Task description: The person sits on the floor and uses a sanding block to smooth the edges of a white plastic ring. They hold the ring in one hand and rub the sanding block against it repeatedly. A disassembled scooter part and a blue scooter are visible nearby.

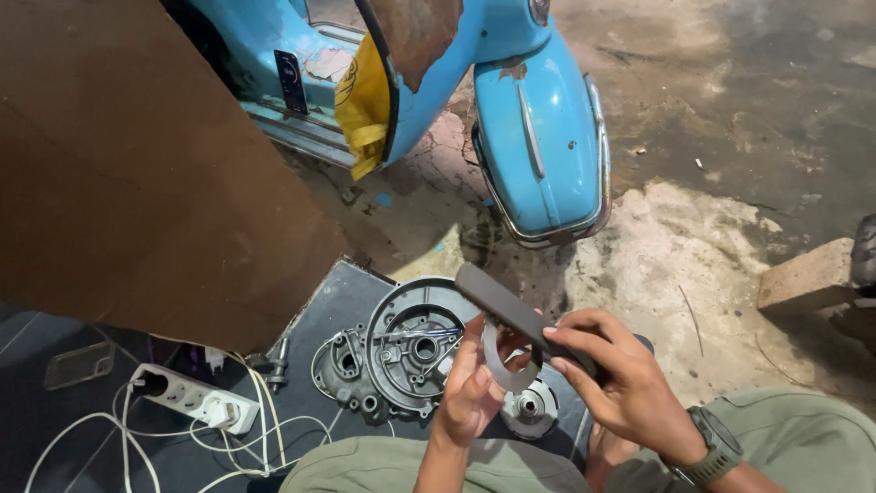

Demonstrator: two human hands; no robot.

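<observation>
I am holding a thin grey ring with my left hand; my fingers are closed on its left edge, and the ring is standing up in the air just in front of my knees. My right hand is clamped around the near end of a long dark flat bar, and the bar is lying against the upper part of the ring, with its far end pointing up and to the left. On my right wrist I am wearing a green watch.

Directly under the ring, a small round metal part is lying on a dark mat. To the left of it, a grey engine case is lying flat on the same mat. Farther left, a white power strip with white cables is resting near a big brown cardboard sheet. Far behind everything, a light blue scooter is standing on the stained concrete floor, and a brick is lying at the right.
</observation>
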